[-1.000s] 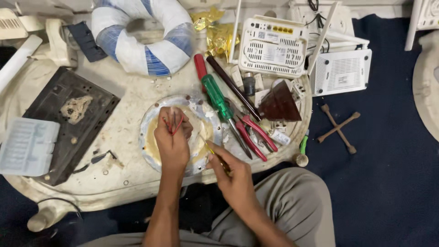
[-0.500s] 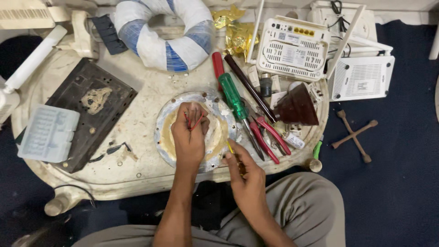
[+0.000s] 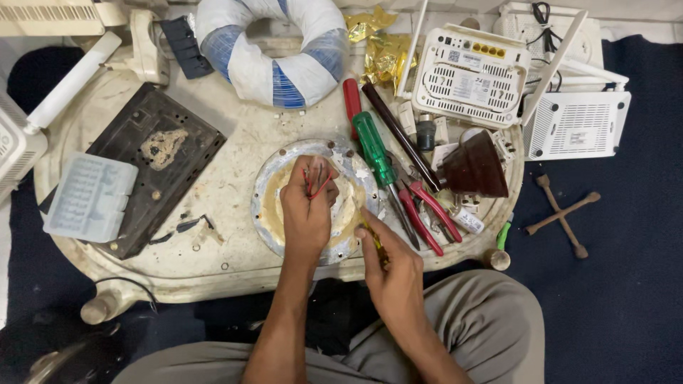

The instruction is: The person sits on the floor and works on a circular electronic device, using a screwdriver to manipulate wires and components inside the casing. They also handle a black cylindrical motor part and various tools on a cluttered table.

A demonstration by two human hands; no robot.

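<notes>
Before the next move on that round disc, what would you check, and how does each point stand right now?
1. Left hand grips the red wire: ok.
2. Right hand holds a yellow-handled tool: ok, but its tip is hidden.
3. Disc lies flat on the table: ok.
4. Green screwdriver and red pliers lie close by on the right: ok.
5. Wire joint under the fingers: cannot tell.

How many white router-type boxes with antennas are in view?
2 clearly: one router at the table's top right, another router beside it on the right. A third may sit behind them.
</notes>
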